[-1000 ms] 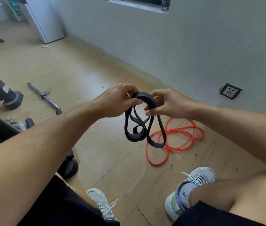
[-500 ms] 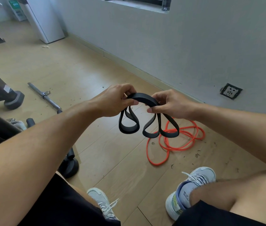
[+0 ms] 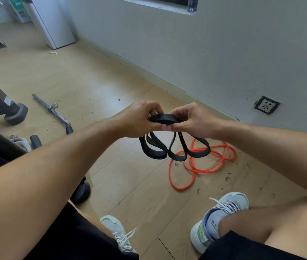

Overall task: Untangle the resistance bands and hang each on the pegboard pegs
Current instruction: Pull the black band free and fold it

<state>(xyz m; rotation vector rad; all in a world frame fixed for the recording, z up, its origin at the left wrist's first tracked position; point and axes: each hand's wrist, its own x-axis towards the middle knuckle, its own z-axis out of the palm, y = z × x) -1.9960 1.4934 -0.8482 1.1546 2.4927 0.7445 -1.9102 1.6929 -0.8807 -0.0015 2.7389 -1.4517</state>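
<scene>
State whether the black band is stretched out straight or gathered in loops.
Gathered in loops: the black band hangs in several loops below the left hand and right hand, which pinch its top.

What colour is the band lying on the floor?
Orange band, head view.

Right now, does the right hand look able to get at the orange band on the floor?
Probably yes, once freed. The right hand is pinching the black band together with the left hand. The orange band lies on open floor just below it, uncovered.
</scene>
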